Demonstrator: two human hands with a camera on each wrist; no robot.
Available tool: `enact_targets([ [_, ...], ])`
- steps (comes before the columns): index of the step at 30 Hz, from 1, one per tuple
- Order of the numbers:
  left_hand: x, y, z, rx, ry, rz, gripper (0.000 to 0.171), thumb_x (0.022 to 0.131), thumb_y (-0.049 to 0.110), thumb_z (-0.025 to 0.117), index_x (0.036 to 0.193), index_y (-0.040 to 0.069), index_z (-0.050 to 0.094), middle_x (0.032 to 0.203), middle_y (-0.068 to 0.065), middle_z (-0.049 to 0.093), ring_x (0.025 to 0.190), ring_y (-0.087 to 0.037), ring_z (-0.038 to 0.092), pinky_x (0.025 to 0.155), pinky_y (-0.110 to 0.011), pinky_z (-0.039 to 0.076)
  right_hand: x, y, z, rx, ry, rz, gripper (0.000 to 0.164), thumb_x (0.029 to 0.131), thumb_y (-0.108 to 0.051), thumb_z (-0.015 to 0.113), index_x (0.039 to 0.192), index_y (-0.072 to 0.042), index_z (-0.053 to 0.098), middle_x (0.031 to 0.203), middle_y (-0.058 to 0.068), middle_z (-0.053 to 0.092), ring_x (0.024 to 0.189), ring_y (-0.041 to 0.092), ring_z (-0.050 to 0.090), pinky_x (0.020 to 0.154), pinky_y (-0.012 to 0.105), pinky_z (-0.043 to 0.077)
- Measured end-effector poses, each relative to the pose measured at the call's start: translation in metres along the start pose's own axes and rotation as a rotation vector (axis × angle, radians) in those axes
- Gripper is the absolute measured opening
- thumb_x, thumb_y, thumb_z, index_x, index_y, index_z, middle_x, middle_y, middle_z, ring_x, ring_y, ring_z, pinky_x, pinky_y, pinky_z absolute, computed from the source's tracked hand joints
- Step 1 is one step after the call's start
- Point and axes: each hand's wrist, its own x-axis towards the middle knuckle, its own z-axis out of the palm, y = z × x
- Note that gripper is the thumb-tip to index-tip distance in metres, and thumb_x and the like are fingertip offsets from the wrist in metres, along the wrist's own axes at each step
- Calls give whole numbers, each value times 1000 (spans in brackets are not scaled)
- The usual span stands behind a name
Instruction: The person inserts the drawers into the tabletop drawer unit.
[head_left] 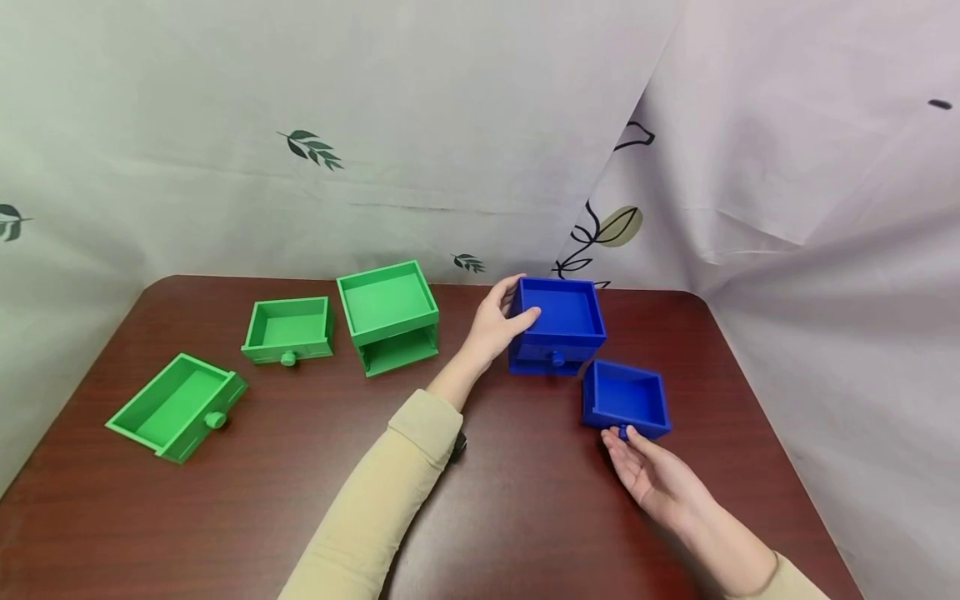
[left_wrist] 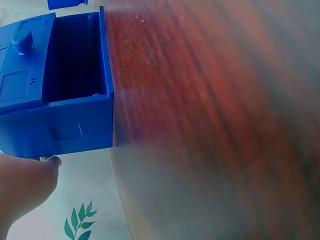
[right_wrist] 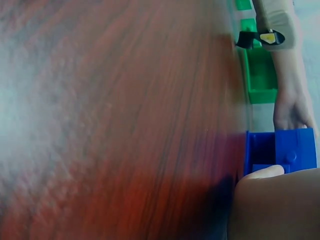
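My left hand (head_left: 498,323) grips the left side of a small blue cabinet (head_left: 562,310), its thumb over the top rim. One blue drawer with a round knob (left_wrist: 22,41) fills the cabinet's upper slot; the lower slot (left_wrist: 75,60) is bare. In front and to the right is a loose blue drawer (head_left: 628,395), its hollow facing up. By its front knob (head_left: 623,432) my right hand (head_left: 663,487) pinches that drawer between thumb and fingers, palm turned up. In the right wrist view my forearm hides most of the drawer.
To the left stands a green cabinet (head_left: 388,300) with its lower slot bare. Beside it lie two loose green drawers, one upright near the back (head_left: 291,325) and one angled farther left (head_left: 176,408). A pale curtain (head_left: 450,125) hangs behind the brown table (head_left: 517,517).
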Motion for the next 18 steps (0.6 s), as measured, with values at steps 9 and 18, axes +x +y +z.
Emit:
enact_targets([
  [9,2,-2,0,6,-2,14,66,98,13,74,159,10,46,157,-19,53,146,-36,52,124,-51,45,1,12,3,3,-32,19,33,115,-17,45,104,-6,74,106,7,80,100,11,78,94,19,62],
  [18,3,-3,0,-12,-2,21,66,98,11,74,158,9,48,157,-19,54,146,-35,52,125,-49,45,6,21,8,-72,-136,14,29,114,-14,49,106,-5,75,106,7,81,101,10,79,95,20,62],
])
